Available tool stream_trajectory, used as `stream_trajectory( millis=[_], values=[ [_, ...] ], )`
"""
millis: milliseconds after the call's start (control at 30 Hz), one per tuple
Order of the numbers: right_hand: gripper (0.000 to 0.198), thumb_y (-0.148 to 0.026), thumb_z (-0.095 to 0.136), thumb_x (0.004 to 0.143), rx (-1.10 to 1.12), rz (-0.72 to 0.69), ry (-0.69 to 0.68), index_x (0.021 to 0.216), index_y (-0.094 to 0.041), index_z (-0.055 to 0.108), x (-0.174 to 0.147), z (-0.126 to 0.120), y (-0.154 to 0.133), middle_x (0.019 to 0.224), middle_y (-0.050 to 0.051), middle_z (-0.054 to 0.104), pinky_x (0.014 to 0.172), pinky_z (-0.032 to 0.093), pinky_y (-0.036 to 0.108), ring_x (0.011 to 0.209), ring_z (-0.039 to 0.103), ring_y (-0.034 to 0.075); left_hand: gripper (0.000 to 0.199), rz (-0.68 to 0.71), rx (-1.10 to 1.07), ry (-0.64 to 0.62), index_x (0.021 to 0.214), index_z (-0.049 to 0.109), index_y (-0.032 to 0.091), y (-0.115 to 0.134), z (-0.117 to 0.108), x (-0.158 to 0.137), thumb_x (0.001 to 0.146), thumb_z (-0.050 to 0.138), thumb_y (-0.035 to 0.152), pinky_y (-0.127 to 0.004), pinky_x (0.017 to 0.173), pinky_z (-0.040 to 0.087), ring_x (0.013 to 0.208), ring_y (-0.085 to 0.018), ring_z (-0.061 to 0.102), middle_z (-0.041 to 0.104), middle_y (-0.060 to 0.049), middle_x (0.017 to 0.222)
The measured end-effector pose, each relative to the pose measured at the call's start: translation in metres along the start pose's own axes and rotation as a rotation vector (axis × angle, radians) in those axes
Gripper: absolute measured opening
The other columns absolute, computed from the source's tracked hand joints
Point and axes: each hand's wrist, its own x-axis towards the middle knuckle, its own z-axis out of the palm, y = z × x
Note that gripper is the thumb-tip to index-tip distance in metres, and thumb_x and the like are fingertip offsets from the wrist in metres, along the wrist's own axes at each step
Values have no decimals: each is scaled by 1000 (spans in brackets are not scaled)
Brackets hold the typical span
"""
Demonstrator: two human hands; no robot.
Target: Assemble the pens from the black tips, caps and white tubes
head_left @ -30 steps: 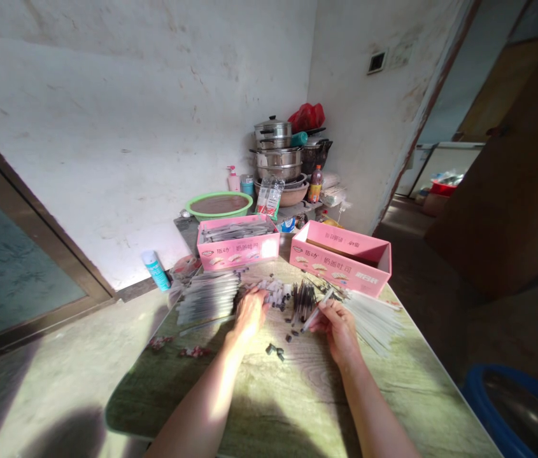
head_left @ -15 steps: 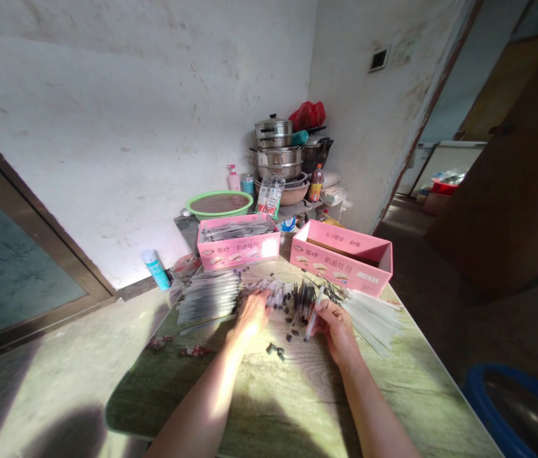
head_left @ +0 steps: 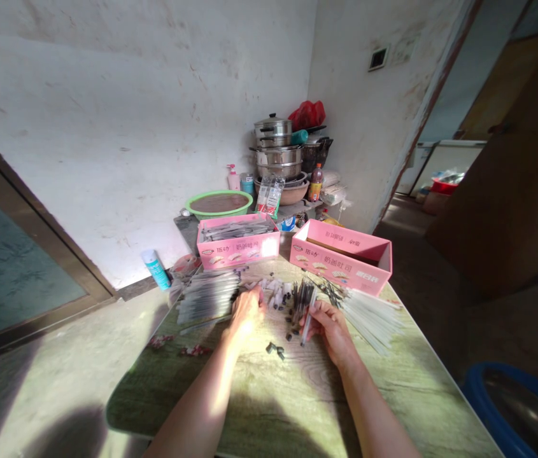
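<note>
My right hand [head_left: 332,327] pinches a slim, whitish pen [head_left: 309,321], tilted with its dark end toward me. Close behind it lies a bunch of thin black pen refills [head_left: 302,296]. My left hand [head_left: 248,313] has its fingers curled together beside a pile of small whitish pieces [head_left: 276,291]; what they hold, if anything, is hidden. Left of that hand, many pens [head_left: 209,296] lie in a stack. To the right of my other hand, clear, straw-like tubes [head_left: 371,318] fan out. Small black plugs [head_left: 276,350] are scattered between my hands.
At the table's far side stand a pink box [head_left: 240,250] filled with pens and another pink box [head_left: 345,266] at the right. Beyond them are a green basin [head_left: 219,213] and stacked steel pots [head_left: 278,162]. A blue tub [head_left: 481,394] stands off the right edge.
My left hand has drawn back a little to the left from the pile of whitish pieces. My right hand, still holding the pen, has shifted slightly left and toward me.
</note>
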Motion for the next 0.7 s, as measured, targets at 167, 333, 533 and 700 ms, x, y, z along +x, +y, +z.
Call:
stream_trajectory(
  millis=[167,333,533,700],
  values=[
    [42,-56,88,72,-45,22,-37,73,-19,67,0,-2,3,57,2,70,40,46,23,39,59,14,16,73,-99,-66,91,75,21,-6,6,2,83,63,14,-32,73,44,74,-25,67,70,-6,72],
    [39,-53,88,72,-77,60,-71,74,-19,67,0,-2,5,54,1,68,38,42,21,37,55,12,28,171,-266,-62,100,82,21,-9,9,2,83,61,13,-37,88,50,91,-29,72,78,-11,91],
    [38,-51,87,72,-83,63,-75,73,-19,68,-1,-1,4,53,0,67,38,42,22,37,54,12,19,-20,-543,-52,90,81,21,-2,5,6,84,63,24,-40,81,54,85,-28,70,77,-7,83],
    [36,-50,85,75,-158,73,-166,76,-18,71,-1,-2,8,52,-1,65,37,33,19,35,47,8,31,-93,-978,-163,101,75,17,3,9,4,82,71,40,-36,68,53,67,-21,64,69,-5,72]
  ],
)
